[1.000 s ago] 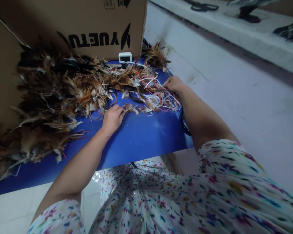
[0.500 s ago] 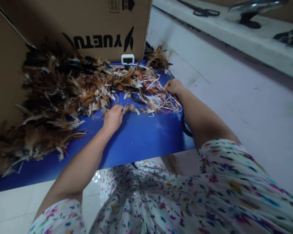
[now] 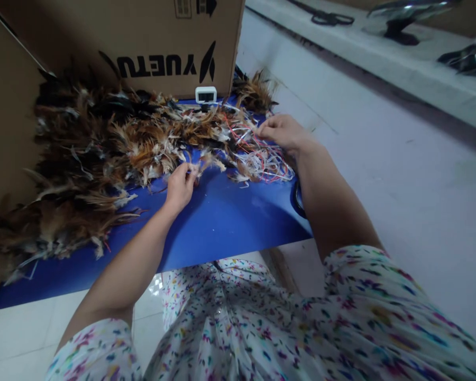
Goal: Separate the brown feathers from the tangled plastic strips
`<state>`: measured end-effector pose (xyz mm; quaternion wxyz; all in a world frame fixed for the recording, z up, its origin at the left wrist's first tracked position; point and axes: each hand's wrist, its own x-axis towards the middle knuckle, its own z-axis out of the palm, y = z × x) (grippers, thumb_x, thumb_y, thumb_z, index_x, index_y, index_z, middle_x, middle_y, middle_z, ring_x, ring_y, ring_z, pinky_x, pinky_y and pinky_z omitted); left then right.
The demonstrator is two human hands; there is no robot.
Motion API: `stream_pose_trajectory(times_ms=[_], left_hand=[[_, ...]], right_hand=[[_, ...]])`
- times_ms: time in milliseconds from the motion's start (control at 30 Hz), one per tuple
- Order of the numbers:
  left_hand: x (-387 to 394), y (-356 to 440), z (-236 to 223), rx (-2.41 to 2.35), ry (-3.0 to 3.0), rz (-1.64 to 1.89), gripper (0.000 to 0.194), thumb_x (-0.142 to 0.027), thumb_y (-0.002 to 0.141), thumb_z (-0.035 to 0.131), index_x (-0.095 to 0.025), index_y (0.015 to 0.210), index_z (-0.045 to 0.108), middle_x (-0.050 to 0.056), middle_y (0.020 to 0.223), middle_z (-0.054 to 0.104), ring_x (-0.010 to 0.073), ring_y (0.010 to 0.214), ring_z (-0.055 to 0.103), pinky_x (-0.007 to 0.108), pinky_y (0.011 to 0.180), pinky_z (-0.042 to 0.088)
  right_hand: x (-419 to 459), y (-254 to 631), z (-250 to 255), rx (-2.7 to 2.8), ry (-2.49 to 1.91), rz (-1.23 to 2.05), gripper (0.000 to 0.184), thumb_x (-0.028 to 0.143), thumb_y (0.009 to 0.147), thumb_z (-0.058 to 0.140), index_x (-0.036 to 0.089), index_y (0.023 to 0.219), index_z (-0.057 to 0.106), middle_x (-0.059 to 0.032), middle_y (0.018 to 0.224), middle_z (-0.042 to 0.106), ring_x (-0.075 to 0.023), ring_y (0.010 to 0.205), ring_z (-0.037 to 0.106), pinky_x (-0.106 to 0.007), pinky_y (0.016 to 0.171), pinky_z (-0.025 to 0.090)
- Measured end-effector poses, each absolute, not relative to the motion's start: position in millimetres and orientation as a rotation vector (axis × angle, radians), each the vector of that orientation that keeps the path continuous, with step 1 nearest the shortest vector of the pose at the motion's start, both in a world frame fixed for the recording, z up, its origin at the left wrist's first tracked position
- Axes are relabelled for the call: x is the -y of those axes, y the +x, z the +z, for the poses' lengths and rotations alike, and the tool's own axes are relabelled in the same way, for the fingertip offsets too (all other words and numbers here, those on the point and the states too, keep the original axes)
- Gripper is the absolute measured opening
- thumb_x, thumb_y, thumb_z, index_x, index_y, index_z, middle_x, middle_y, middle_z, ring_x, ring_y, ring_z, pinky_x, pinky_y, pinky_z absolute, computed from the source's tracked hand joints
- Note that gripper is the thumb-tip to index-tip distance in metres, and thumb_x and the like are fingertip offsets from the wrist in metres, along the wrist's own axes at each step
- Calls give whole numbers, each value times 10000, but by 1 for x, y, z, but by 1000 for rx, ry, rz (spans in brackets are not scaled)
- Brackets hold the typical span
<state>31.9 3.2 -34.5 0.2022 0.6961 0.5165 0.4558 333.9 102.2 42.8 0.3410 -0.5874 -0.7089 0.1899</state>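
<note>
My left hand point(image 3: 180, 186) is closed in a pinch on a small bunch of feathers point(image 3: 211, 160), brown with pale, fluffy ends, just above the blue tabletop point(image 3: 222, 217). My right hand point(image 3: 283, 131) has its thumb and fingertips pressed together above a tangle of white and red strings point(image 3: 265, 164). Whether a string lies between those fingertips is too small to make out. To the left and behind spreads a large heap of brown, black and white feathers point(image 3: 138, 135).
Behind the heap stands a cardboard box point(image 3: 162, 32) with a small white digital display point(image 3: 206, 94) in front. More feathers point(image 3: 256, 92) lie by the wall. A black ring-shaped object point(image 3: 297, 200) sits partly under my right forearm. Scissors point(image 3: 332, 19) rest on the ledge point(image 3: 365, 50).
My right hand has risen and moved slightly left over the strings. My left hand has turned and lifted the feather bunch a little off the tabletop.
</note>
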Motion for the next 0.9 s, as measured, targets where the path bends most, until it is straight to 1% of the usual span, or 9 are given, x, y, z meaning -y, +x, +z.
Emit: stream_pose_trajectory(times_ms=[67,133,200,300,467,600,767,833,900], left_hand=[[-4,34,-34,-1366,1786,1264,163,-297,938,533,-222,796,502,-29,597,562,119,513,534,235,536,446],[-4,36,-34,-1299,1683,1279,214,-372,945,543,-225,796,497,-40,574,554,108,467,509,224,487,431],[-4,37,-33,-1240,1627,1301,279,-451,946,552,-227,791,490,-43,567,548,105,460,504,223,472,431],[-4,39,-30,-1189,1565,1313,336,-529,938,559,-231,799,487,-48,563,531,106,457,497,229,459,426],[-1,41,-28,-1134,1499,1281,343,-542,913,599,-232,807,494,-46,569,521,105,461,492,236,462,428],[0,39,-28,-1108,1465,1267,360,-555,891,617,-230,794,496,-33,592,534,109,485,512,238,469,444],[-5,34,-35,-1239,1594,1217,355,-569,892,600,-221,850,541,-14,665,564,112,526,549,229,473,447],[-5,33,-37,-1333,1720,1245,345,-546,882,633,-220,975,568,12,804,619,116,606,597,226,519,477],[-2,32,-35,-1448,1861,1337,385,-520,896,634,-228,1137,562,58,1013,643,139,774,650,241,622,526]], right_hand=[[-77,315,53,2018,-1428,675,86,161,799,667,152,722,704,2,660,646,-116,648,576,-285,705,486],[-54,297,59,2193,-1385,698,57,128,753,693,168,714,704,1,700,680,-131,684,600,-297,741,485],[-36,281,58,2233,-1403,627,127,84,705,695,192,766,716,0,745,698,-151,707,619,-298,737,482],[-24,259,48,2107,-1373,564,212,103,745,659,215,909,731,-19,836,709,-166,738,626,-307,745,488],[-25,226,19,2160,-1120,683,313,132,742,700,185,1051,710,-65,1086,675,-137,735,617,-313,779,493],[-28,216,4,2206,-1081,621,66,163,810,655,185,842,708,-51,942,670,-167,825,604,-326,825,460],[-30,225,2,1985,-1111,927,107,227,862,622,180,781,674,4,702,659,-128,653,580,-281,696,447],[-30,230,4,1901,-1089,1060,145,233,881,599,173,762,656,1,689,670,-109,601,570,-261,651,448],[-29,233,6,1890,-1110,1078,187,245,893,588,171,729,641,0,668,666,-100,573,553,-252,621,432]])
